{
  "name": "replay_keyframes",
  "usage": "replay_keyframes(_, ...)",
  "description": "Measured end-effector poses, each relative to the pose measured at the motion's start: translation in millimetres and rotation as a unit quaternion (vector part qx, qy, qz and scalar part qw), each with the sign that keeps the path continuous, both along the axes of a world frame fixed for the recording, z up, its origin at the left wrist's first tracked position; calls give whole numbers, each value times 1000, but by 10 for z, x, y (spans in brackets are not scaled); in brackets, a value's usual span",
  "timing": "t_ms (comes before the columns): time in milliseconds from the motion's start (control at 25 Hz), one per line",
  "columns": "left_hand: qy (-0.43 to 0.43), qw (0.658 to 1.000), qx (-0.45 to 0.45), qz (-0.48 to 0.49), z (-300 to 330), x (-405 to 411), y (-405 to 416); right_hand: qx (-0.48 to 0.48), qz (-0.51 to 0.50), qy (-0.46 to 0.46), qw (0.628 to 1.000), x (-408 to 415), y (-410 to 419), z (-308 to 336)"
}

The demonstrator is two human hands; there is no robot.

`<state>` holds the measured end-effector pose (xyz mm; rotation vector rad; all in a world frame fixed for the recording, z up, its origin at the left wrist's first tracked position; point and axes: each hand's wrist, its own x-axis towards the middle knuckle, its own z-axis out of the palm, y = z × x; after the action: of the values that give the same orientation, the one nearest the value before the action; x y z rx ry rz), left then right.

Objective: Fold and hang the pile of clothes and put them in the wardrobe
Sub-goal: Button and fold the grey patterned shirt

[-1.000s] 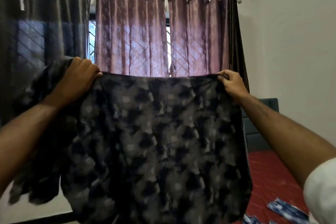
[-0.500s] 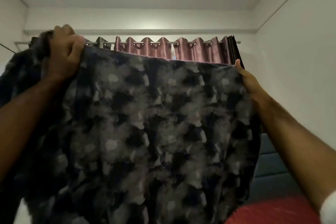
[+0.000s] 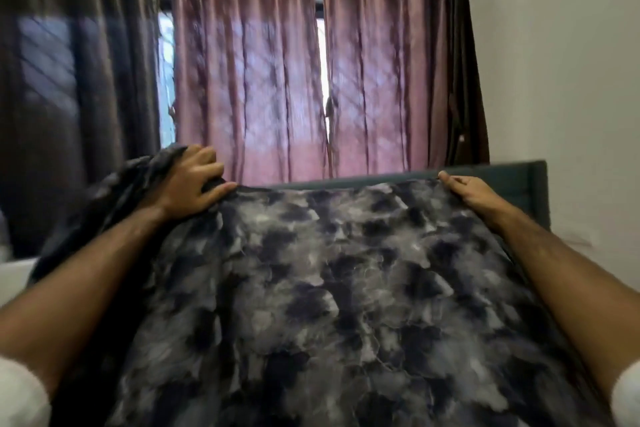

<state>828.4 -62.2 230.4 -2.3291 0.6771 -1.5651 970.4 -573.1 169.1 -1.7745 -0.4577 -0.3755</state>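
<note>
Between both raised hands hangs a dark grey-and-black mottled fabric garment [image 3: 329,305], spread wide w/ its top edge level. Left hand [image 3: 192,184] has fingers curled over the top left corner, bunched cloth trailing off behind it; right hand [image 3: 467,192] pinches the top right corner btwn thumb & fingers. Behind the top edge: dark teal padded headboard [image 3: 519,184], then mauve satin curtains [image 3: 277,80] & a dark brown curtain [image 3: 69,80]. Frame is blurred.

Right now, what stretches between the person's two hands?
In the head view, the top edge of a dark grey mottled garment spans from left hand to right hand, both gripping it.
</note>
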Motion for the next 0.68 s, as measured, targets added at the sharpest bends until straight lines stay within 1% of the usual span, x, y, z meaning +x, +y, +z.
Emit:
replay_keyframes(80, 57, 998, -24, 5, -824, 461, 69, -45, -11, 55, 997, 383, -7, -717)
replay_keyframes(200, 149, 988, -30, 18, -2130, 1130, 156, -179, -44, 123, 975, 1087, 9, -1848)
replay_keyframes(280, 206, 977, -26, 50, -2949, 1553, 212, -247, -71, 170, 951, 1536, 128, -2562)
replay_keyframes(360, 261, 958, -30, 117, -3653, 2021, 245, -279, -125, 191, 933, 1938, 306, -3208)
replay_keyframes(440, 311, 932, -19, 186, -4156, 2451, 237, -295, -187, 198, 916, 2324, 506, -3693)
replay_keyframes(480, 328, 923, -5, 200, -4341, 2661, 238, -300, -213, 210, 906, 2522, 606, -3863)
replay_keyframes(640, 339, 917, 45, 204, -4876, 3419, 228, -325, -286, 237, 870, 3305, 846, -4340)
replay_keyframes(680, 341, 915, 55, 207, -4965, 3543, 210, -323, -287, 241, 869, 3427, 873, -4416)
